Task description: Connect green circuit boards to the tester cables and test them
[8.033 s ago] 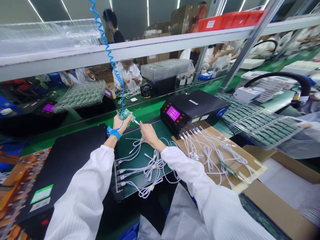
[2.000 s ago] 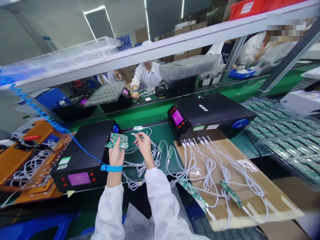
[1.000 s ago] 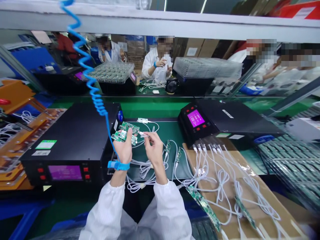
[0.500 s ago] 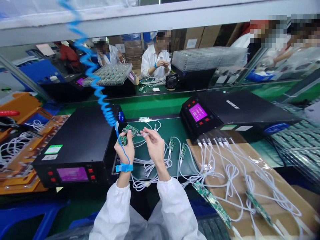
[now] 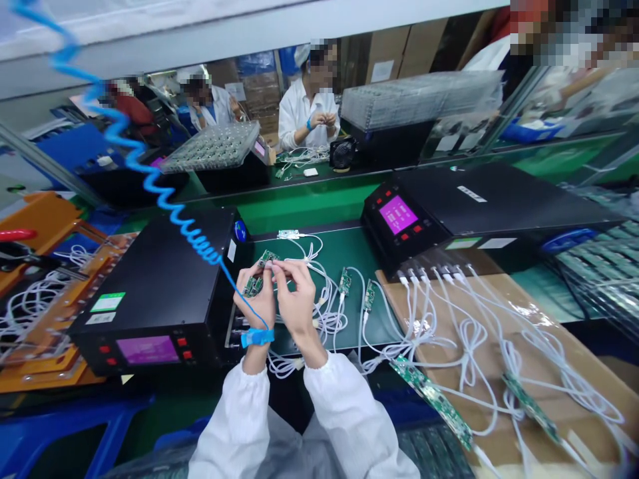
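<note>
My left hand is closed around a green circuit board. A second piece of green circuit board shows between its thumb and fingers. My right hand is pinched at the near edge of the upper board, fingertips touching those of my left hand. Between them a small whitish plug is mostly hidden by the fingers. A blue wrist strap with a coiled blue cord is on my left wrist. White cables lie just right of my hands.
Black test boxes with purple screens stand at left and right. Smaller boards wired to white cables lie on the green mat. Longer boards lie by the cardboard. A co-worker sits opposite.
My right hand has moved left, bringing its fingertips against my left hand at the board. The white plug, plainer before, is now mostly covered. The view has shifted slightly.
</note>
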Demonstrator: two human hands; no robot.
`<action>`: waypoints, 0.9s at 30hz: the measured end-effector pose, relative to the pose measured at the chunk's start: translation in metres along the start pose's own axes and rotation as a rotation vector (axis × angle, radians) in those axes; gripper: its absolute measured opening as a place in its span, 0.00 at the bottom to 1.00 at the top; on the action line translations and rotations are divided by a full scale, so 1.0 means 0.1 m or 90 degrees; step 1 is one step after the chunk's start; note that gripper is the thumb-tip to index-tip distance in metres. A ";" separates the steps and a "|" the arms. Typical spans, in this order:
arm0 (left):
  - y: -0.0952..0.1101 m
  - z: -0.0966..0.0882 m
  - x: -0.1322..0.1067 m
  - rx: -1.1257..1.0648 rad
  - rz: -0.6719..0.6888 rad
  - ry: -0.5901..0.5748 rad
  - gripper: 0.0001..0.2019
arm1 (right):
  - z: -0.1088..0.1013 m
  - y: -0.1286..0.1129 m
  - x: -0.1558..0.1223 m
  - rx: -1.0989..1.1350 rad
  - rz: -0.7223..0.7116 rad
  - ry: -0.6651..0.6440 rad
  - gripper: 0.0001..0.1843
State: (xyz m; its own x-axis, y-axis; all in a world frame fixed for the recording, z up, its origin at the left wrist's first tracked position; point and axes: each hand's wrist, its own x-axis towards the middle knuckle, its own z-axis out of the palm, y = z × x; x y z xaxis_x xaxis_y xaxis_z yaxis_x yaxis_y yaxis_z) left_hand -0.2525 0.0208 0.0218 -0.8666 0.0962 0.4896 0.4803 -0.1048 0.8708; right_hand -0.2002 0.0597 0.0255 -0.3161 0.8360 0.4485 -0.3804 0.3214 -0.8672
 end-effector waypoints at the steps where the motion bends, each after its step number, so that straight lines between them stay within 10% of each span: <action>1: 0.00 -0.01 -0.01 -0.005 0.005 -0.003 0.04 | 0.01 -0.02 -0.01 -0.020 -0.017 0.000 0.09; 27: -0.13 -0.02 -0.08 0.006 0.095 -0.028 0.07 | 0.09 -0.05 -0.05 -0.095 -0.119 0.073 0.08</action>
State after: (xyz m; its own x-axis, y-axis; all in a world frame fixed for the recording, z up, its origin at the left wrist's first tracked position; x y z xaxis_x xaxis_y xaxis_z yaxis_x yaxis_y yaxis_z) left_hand -0.2525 0.0196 0.0064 -0.7785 0.1241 0.6152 0.6051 -0.1118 0.7883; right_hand -0.2039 0.0497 0.0296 -0.1490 0.7978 0.5842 -0.2886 0.5300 -0.7974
